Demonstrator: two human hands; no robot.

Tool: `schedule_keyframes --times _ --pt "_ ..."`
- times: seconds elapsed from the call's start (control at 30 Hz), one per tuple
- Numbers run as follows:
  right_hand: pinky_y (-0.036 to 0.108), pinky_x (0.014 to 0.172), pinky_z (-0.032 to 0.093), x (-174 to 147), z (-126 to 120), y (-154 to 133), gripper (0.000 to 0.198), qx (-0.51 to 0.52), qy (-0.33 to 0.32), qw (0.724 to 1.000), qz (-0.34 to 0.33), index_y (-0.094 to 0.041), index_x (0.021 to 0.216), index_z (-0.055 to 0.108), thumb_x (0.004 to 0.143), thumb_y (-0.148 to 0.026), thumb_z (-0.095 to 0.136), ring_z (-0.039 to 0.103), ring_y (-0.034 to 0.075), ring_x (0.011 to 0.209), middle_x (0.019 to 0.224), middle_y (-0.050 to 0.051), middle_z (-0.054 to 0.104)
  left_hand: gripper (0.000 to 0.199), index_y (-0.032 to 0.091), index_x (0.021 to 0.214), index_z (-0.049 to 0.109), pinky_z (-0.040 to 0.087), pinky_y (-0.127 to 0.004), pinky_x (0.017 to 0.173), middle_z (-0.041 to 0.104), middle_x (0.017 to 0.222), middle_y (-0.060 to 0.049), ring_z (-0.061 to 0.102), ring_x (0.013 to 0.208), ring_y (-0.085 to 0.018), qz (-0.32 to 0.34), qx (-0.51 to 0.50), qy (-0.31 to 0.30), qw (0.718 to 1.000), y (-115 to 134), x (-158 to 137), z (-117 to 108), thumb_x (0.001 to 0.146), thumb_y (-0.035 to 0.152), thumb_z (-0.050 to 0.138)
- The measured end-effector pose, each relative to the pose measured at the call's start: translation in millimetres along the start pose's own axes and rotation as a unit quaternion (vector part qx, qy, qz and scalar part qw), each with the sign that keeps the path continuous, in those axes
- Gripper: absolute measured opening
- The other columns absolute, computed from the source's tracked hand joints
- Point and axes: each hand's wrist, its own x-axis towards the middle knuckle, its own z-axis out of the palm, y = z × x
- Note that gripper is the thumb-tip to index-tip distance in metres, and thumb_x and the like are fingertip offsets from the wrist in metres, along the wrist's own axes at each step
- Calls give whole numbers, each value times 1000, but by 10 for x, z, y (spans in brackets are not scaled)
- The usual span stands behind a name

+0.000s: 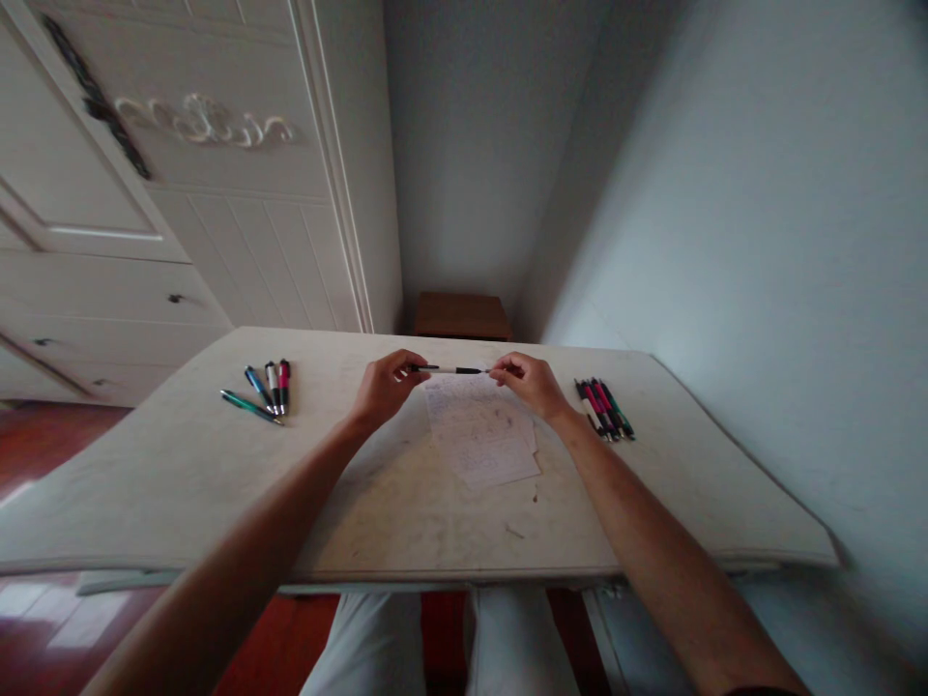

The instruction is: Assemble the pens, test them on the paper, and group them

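A white and black pen [450, 370] lies level between my two hands, just above the far end of some written-on paper sheets [482, 435]. My left hand [388, 382] pinches the pen's dark left end. At the other end, the fingertips of my right hand [528, 380] close on the pen's pointed tip. On the table to the left is a loose group of pens, among them a green pen [250, 406], a blue pen [257, 386] and a pink pen [284, 387]. Several more pens [604, 408] lie side by side to the right of my right hand.
The pale table [406, 522] has small scraps near its front edge. A white cabinet [275, 232] stands at the left, a grey wall [761, 242] rises at the right. Behind the table is a brown wooden piece of furniture [464, 314].
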Motion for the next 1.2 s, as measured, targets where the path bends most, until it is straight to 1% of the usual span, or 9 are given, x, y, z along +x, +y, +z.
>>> schedule_keyframes --times 0.23,0.47,0.63,0.73,0.83,0.93,1.03,1.1,1.2 --pt "30 65 48 -3 34 9 30 27 -8 1000 3 -18 81 66 80 -48 67 61 15 63 70 3 66 16 18 82 69 49 -27 65 69 75 -2 59 64 -14 -2 -2 -2 1000 -2 -13 7 74 32 71" --pt "28 64 50 9 96 25 33 96 3 995 19 -18 82 63 77 -50 68 64 15 64 74 3 65 14 18 81 69 50 -27 64 69 73 -1 59 64 -14 -2 -2 1 1000 9 -10 5 73 30 72" --pt "27 61 48 4 96 -46 30 103 0 994 35 -18 82 62 77 -48 67 63 14 63 74 2 65 19 19 81 69 51 -27 63 69 74 -2 59 64 -14 2 -4 1 1000 31 -11 -7 73 35 71" --pt "26 61 48 -6 94 -72 29 99 -18 994 37 -18 81 61 79 -47 65 63 14 62 70 2 64 24 18 85 69 51 -27 63 70 75 -3 60 64 -14 -3 -13 -4 1000 38 -11 -10 74 39 71" --pt "27 61 47 -12 98 -67 28 84 -26 995 39 -18 80 60 80 -46 63 62 14 62 69 2 64 31 16 93 67 51 -27 62 70 76 -4 62 65 -15 -21 -38 -25 999 40 -15 6 75 42 70" --pt "27 61 46 -13 109 -61 27 80 -25 996 38 -18 78 59 81 -45 62 61 14 61 69 2 64 37 15 102 65 52 -28 63 70 73 -5 64 65 -16 -39 -82 -74 993 43 -24 37 78 44 68" --pt "27 61 46 -11 121 -69 26 80 -34 995 39 -19 77 59 81 -45 61 60 13 60 66 1 63 37 14 103 64 54 -30 65 71 75 -6 65 67 -16 -41 -130 -109 985 45 -29 59 80 44 66" --pt "27 61 45 -11 125 -77 26 81 -37 995 39 -19 78 59 82 -45 61 59 13 60 65 1 63 38 14 102 65 54 -31 67 72 79 -8 66 70 -17 -40 -139 -109 983 41 -25 59 78 43 68" --pt "27 61 46 -15 129 -85 25 85 -39 995 35 -18 78 59 82 -43 60 60 13 60 68 2 65 35 15 97 68 55 -31 71 73 86 -8 68 78 -19 -37 -113 -84 989 32 -13 44 73 40 73"
